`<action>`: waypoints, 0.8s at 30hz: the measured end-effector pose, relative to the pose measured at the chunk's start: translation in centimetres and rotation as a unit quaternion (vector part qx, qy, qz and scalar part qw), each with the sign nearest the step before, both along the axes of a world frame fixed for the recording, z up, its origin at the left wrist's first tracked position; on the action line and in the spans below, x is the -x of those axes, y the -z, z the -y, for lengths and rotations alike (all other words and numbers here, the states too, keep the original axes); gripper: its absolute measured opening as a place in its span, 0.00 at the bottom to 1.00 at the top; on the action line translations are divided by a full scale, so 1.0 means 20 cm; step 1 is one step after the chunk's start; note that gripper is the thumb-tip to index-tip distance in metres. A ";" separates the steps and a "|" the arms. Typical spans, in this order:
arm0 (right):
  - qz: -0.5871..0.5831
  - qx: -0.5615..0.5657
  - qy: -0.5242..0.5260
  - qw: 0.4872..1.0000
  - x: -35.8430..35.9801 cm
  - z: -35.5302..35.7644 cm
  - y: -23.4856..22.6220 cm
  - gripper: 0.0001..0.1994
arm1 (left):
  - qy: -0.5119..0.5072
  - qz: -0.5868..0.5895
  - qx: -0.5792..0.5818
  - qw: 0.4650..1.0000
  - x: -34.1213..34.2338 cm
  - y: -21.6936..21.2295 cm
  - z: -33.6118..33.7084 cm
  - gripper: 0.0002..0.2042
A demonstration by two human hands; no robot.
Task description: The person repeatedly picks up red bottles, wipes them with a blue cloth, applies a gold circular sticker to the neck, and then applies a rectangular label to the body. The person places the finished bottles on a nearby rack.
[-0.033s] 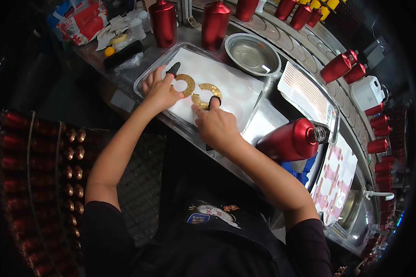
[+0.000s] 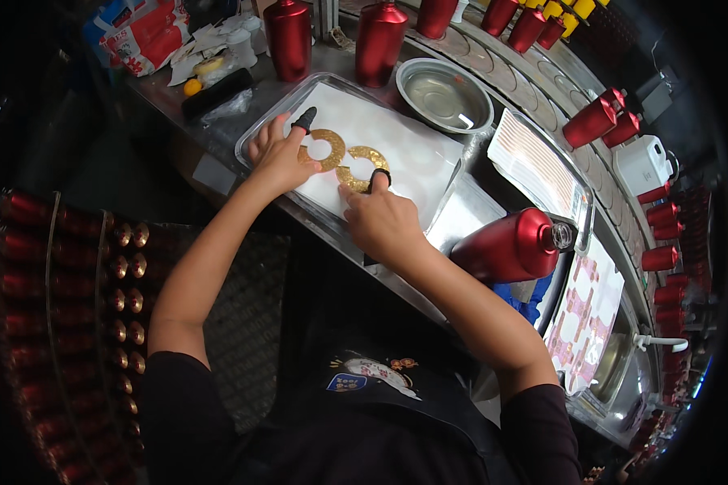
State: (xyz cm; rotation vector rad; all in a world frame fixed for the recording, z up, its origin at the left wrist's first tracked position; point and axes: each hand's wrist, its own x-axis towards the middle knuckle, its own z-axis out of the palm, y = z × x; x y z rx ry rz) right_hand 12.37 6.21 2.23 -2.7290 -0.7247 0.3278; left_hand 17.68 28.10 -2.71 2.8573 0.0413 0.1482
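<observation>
Two gold C-shaped decals lie side by side on a white sheet (image 2: 416, 174) in a shallow clear tray. My left hand (image 2: 281, 164) is at the left decal (image 2: 332, 150), its fingers spread. Its thumb touches the decal's lower edge, and the black-capped index finger reaches along its upper left. At the right decal (image 2: 368, 153), my right hand (image 2: 384, 222) rests thumb tip and black-capped index finger apart on the lower rim. The remaining right fingers are curled and partly hidden.
A red bottle (image 2: 501, 246) lies tilted beside my right forearm. Beyond the tray stand a metal bowl of water (image 2: 445, 95) and upright red bottles (image 2: 380, 44). A curved conveyor (image 2: 534, 85) carries more bottles. Racked red bottles (image 2: 73, 307) fill the lower left.
</observation>
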 end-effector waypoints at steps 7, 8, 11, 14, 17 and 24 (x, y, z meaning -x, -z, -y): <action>0.031 0.023 0.005 0.999 0.01 0.06 0.05 0.23 | 0.023 0.023 0.046 0.998 0.00 -0.01 -0.01 0.29; 0.043 0.015 0.006 0.999 0.00 0.05 0.06 0.22 | 0.024 0.012 0.043 0.999 -0.01 -0.01 0.00 0.29; 0.031 0.050 0.021 0.998 -0.01 0.03 0.09 0.26 | 0.029 0.011 0.012 0.999 0.00 -0.02 0.04 0.27; 0.052 0.002 0.064 0.997 0.00 0.00 0.06 0.30 | 0.001 -0.002 0.006 1.000 0.00 -0.07 0.07 0.27; 0.053 -0.065 0.078 0.993 0.07 0.01 -0.03 0.30 | 0.022 0.057 0.038 0.997 0.02 -0.08 0.13 0.29; 0.030 -0.225 0.006 0.974 0.50 0.33 -0.31 0.30 | 0.018 0.022 0.010 1.000 -0.17 -0.04 0.27 0.33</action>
